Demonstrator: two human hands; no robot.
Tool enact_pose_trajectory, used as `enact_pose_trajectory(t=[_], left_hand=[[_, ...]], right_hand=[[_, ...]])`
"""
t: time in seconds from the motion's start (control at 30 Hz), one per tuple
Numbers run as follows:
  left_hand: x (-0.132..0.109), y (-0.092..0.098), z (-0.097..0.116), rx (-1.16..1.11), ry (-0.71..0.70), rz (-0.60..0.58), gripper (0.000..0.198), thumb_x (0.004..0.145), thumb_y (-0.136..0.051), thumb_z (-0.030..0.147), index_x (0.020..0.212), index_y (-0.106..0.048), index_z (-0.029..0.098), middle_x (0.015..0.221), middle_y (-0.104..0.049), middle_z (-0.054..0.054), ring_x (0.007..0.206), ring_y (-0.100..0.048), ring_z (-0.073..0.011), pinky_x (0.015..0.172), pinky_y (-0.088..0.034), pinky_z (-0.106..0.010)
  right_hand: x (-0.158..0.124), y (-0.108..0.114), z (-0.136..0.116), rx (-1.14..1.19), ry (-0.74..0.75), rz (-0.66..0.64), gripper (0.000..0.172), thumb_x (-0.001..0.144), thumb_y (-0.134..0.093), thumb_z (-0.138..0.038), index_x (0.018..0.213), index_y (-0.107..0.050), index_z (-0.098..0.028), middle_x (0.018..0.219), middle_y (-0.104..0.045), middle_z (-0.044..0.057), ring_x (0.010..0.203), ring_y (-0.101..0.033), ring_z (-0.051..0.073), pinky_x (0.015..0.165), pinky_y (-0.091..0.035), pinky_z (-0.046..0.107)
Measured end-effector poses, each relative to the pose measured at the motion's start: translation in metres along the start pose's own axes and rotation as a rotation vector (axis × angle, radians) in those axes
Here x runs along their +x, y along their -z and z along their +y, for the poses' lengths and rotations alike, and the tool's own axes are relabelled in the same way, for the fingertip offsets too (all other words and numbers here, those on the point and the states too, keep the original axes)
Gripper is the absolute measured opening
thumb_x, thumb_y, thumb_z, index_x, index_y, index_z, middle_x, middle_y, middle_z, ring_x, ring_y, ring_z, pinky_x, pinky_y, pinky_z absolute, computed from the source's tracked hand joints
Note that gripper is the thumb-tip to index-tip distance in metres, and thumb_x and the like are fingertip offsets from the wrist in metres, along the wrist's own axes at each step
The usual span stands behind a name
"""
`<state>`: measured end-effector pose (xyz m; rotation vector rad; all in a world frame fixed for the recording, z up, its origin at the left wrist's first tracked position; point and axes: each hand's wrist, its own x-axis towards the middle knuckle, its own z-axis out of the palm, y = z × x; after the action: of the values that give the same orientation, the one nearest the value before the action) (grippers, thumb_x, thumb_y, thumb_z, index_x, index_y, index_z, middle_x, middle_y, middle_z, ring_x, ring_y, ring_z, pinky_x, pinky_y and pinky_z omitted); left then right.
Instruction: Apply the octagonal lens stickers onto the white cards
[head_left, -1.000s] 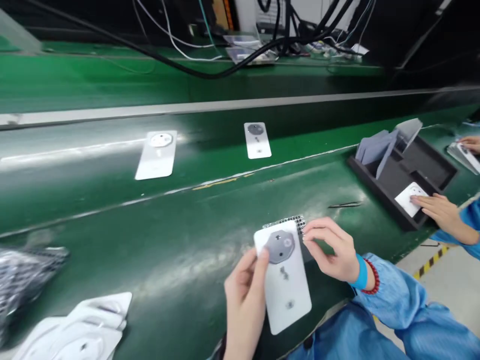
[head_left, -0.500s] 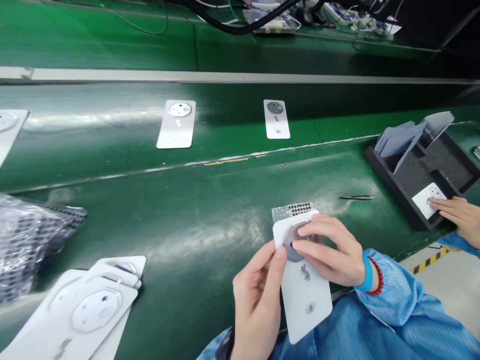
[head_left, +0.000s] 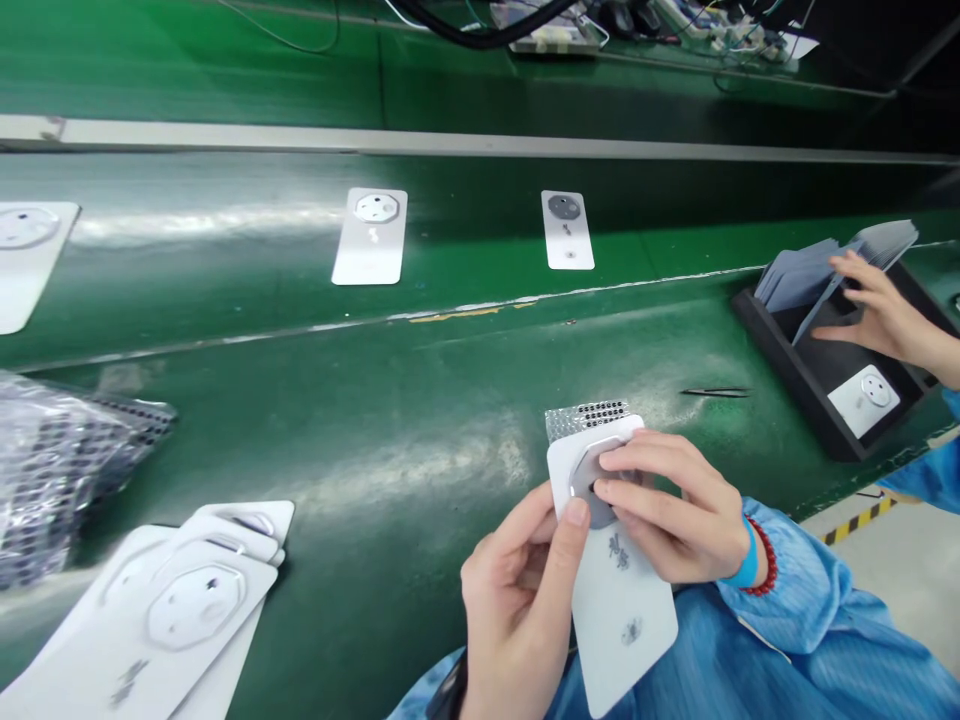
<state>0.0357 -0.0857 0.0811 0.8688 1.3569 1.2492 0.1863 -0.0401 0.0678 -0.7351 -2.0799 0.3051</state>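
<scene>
Fingers (head_left: 637, 478) of the right hand (head_left: 675, 510) press together on a grey octagonal disc (head_left: 592, 482) set on a white rectangular card (head_left: 622, 615), while the left hand (head_left: 521, 600) pinches the card's edge, holding it above the near side of the green bench (head_left: 420, 480). Tweezers (head_left: 714, 392) lie just beyond; at far right, a co-worker's hand (head_left: 885, 315) touches grey sheets (head_left: 795, 280) in a black foam tray (head_left: 780, 395).

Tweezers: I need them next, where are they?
Head view: the tweezers lie on the green work surface, beyond the right hand, left of the black foam tray.
</scene>
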Motion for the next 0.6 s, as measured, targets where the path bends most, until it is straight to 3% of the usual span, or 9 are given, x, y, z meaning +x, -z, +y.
enact_pose_trajectory(t=[0.2,0.4,0.6], left_hand=[[-0.006,-0.001,-0.006,0.085,-0.009,0.007,0.023,0.088,-0.061,0.034,0.096,-0.077,0.020,0.048,-0.053,0.004,0.038,-0.040,-0.0076,0.035,-0.034,-0.016],[-0.006,-0.001,-0.008,0.174,-0.032,0.043,0.024,0.088,-0.060,0.034,0.095,-0.077,0.019,0.047,-0.047,0.004,0.038,-0.039,-0.0085,0.035,-0.033,-0.018],[-0.005,0.000,-0.007,0.135,-0.008,0.012,0.027,0.089,-0.059,0.037,0.099,-0.076,0.018,0.048,-0.051,0.003,0.038,-0.041,-0.0085,0.035,-0.034,-0.017]], right_hand=[[0.004,-0.003,-0.005,0.027,-0.113,0.012,0.007,0.089,-0.063,-0.011,0.089,-0.069,-0.014,0.097,-0.072,0.010,0.092,-0.067,0.018,0.088,-0.058,0.038],[-0.005,-0.012,-0.006,-0.125,-0.064,-0.001,0.011,0.090,-0.058,-0.008,0.094,-0.065,-0.015,0.102,-0.070,0.009,0.097,-0.066,0.017,0.101,-0.051,0.038],[0.002,-0.009,-0.010,-0.048,-0.276,-0.052,0.009,0.093,-0.055,-0.016,0.088,-0.062,-0.018,0.116,-0.059,0.012,0.107,-0.059,0.021,0.096,-0.051,0.042]])
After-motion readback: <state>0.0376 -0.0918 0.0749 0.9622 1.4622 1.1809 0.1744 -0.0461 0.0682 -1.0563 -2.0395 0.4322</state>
